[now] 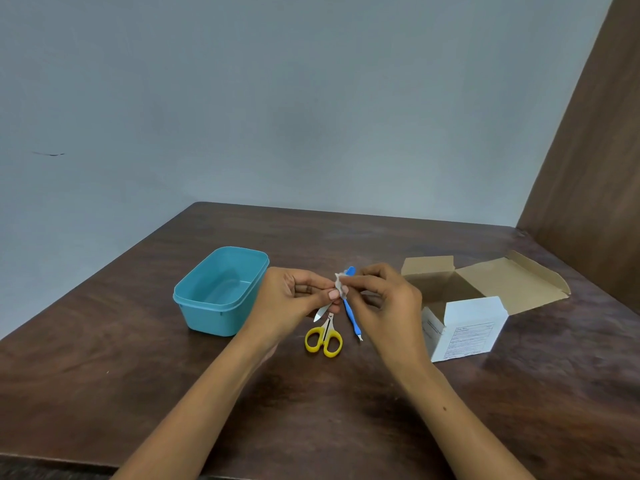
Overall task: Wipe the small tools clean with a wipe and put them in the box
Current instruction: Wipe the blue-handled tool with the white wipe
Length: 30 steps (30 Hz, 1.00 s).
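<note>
So a small metal tool (321, 312) is pinched in the left hand (297, 295) above the table (104, 375) while a crumpled wipe (341, 285) is gripped by the right hand (382, 295) — thin, stiff, probably slippery, best held mid-shaft; teal box (194, 299) sits empty just left

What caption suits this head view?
Both hands rub a wipe on a small tool, scissors and teal box nearby.

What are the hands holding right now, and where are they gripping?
Left hand pinches a small metal tool near its upper end; right hand pinches the wipe against it.
</note>
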Each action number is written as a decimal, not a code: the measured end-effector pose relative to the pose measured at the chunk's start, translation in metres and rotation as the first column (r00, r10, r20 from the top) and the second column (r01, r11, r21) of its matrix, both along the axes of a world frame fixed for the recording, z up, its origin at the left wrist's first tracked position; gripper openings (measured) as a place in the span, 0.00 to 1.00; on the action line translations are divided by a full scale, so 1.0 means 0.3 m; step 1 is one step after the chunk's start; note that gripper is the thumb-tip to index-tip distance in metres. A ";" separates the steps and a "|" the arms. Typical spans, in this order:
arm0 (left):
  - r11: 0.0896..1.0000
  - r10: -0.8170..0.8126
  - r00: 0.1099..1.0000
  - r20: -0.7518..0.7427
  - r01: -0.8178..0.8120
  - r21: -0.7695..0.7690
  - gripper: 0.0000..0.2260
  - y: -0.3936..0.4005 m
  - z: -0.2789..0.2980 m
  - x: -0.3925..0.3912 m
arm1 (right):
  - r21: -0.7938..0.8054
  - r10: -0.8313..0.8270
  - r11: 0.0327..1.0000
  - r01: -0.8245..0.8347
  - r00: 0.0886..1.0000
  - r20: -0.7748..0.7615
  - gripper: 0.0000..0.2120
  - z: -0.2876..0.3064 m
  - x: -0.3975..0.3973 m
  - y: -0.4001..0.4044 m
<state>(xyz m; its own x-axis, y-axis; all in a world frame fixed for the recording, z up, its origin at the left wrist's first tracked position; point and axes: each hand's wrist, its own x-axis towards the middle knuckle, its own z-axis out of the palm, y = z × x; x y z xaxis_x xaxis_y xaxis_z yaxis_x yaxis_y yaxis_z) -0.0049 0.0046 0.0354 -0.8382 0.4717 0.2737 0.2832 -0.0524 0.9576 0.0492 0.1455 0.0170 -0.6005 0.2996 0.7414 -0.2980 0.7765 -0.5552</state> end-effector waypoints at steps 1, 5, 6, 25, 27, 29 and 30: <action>1.000 0.002 1.000 -0.004 -0.002 0.001 0.04 0.000 -0.001 0.000 | 0.001 0.008 1.000 -0.008 1.000 -0.005 0.07 -0.001 0.000 0.000; 1.000 0.001 1.000 -0.005 -0.001 -0.001 0.05 0.002 -0.002 -0.001 | -0.021 -0.030 0.999 0.029 0.999 -0.046 0.06 0.009 0.003 0.010; 1.000 -0.003 1.000 -0.003 0.003 -0.004 0.04 0.003 -0.001 -0.001 | -0.038 -0.057 0.998 0.055 0.997 -0.048 0.06 0.012 0.003 0.014; 0.999 -0.040 0.999 -0.009 0.040 -0.018 0.06 0.006 -0.003 -0.006 | -0.146 -0.114 0.983 0.108 0.993 -0.028 0.06 0.013 0.003 0.018; 0.999 -0.044 0.999 0.011 0.044 -0.016 0.06 0.004 -0.004 -0.005 | -0.175 -0.120 0.978 0.114 0.992 -0.026 0.06 0.015 0.001 0.022; 0.998 -0.052 0.997 0.049 0.053 -0.023 0.07 0.002 -0.006 -0.007 | -0.204 -0.090 0.975 0.085 0.996 -0.016 0.06 0.019 0.002 0.021; 0.997 -0.060 0.996 0.065 0.063 -0.035 0.08 0.003 -0.007 -0.006 | -0.215 -0.067 0.974 0.064 0.998 -0.007 0.06 0.020 0.003 0.018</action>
